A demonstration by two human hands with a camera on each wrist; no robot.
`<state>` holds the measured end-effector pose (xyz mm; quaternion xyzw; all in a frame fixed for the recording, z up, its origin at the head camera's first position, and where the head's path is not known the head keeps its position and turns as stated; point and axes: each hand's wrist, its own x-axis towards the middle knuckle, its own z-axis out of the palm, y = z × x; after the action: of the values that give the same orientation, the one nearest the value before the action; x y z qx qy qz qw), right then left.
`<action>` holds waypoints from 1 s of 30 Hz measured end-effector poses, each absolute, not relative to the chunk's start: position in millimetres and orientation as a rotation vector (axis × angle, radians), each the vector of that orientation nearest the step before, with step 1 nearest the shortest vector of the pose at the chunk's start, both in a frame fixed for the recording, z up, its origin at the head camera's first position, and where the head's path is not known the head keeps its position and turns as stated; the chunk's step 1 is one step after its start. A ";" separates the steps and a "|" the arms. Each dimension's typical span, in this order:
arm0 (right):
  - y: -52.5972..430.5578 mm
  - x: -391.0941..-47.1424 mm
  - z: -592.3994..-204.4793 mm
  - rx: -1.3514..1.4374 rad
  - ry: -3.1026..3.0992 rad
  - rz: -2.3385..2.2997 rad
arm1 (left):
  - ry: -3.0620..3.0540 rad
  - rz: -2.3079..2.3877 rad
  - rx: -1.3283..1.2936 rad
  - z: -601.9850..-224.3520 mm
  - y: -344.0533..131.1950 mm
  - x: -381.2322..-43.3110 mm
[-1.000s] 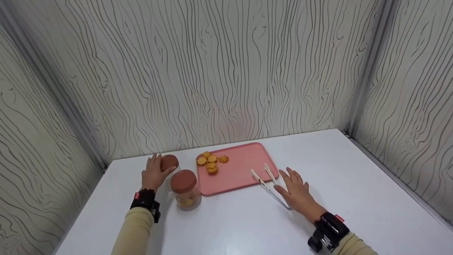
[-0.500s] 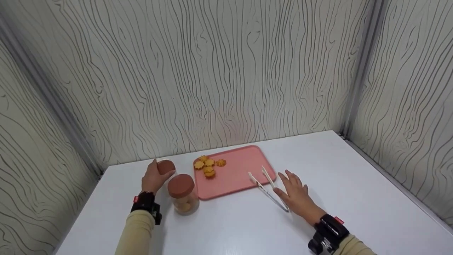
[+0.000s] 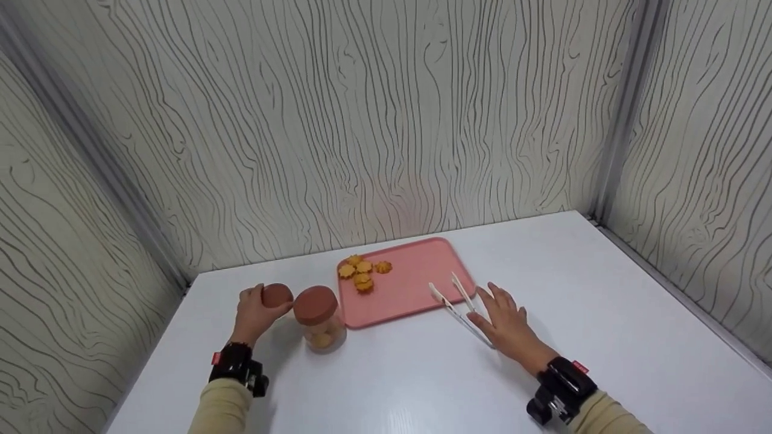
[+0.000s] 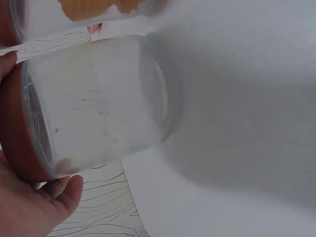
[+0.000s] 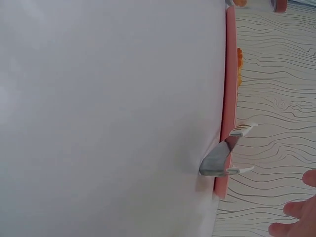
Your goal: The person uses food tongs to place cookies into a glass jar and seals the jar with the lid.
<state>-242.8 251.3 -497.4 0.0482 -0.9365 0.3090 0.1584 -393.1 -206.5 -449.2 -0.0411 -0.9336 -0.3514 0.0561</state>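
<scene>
My left hand (image 3: 253,314) grips the brown lid (image 3: 277,295) of a clear jar at the table's left. In the left wrist view, this jar (image 4: 98,103) has see-through walls with nothing showing inside, and fingers curl at its lid. A second jar (image 3: 316,305), also brown-lidded, stands just to its right with pale pieces inside. My right hand (image 3: 508,325), fingers spread and holding nothing, hovers beside the tongs (image 3: 439,294). Those tongs lie with their white tips over the near right edge of a pink tray (image 3: 416,283).
Several orange flower-shaped cookies (image 3: 363,282) are gathered at the tray's left end. Patterned wall panels (image 3: 386,120) rise behind the white table (image 3: 386,386) and along both sides.
My left hand has brought its jar nearer and to the left, from behind the second jar to beside it. My right hand stays about where it was near the tongs.
</scene>
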 end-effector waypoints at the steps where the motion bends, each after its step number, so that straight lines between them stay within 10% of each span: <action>1: 251.0 -243.4 -497.0 0.141 -2.681 0.887 | -2.832 -1.082 -0.112 -449.9 -208.3 -390.6; 30: 246.3 -243.5 -501.8 0.151 -2.687 0.922 | -2.857 -1.227 -0.093 -447.8 -208.1 -337.8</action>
<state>-243.5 246.3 -501.8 0.0525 -0.9342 0.3205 0.1477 -337.8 -208.1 -447.8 -0.0300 -0.9184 -0.3943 0.0152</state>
